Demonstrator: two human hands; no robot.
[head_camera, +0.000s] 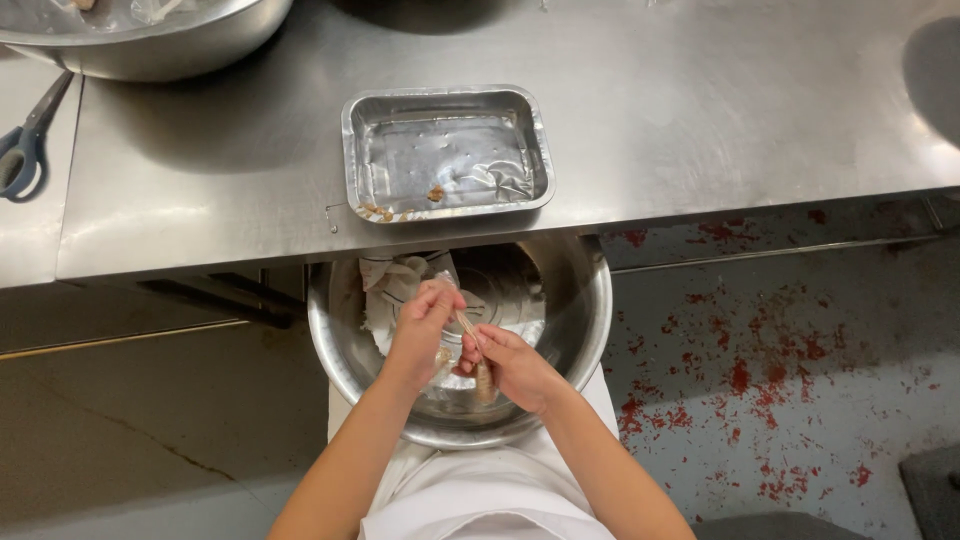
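Shrimp (482, 372), one small, pale and limp piece, sits pinched between both hands over the round steel bowl (580, 330) on the person's lap; the left hand (425, 335) closes its fingertips on the upper end while the right hand (515, 365) grips the lower body. It looks light, soft, wet and slippery, easily torn, so a hold on the firmer body seems best. Counted: one bowl here, one foil tray (445, 150) with a few scraps, one larger bowl (150, 40), one pair of scissors (25, 140), one steel counter (700, 120).
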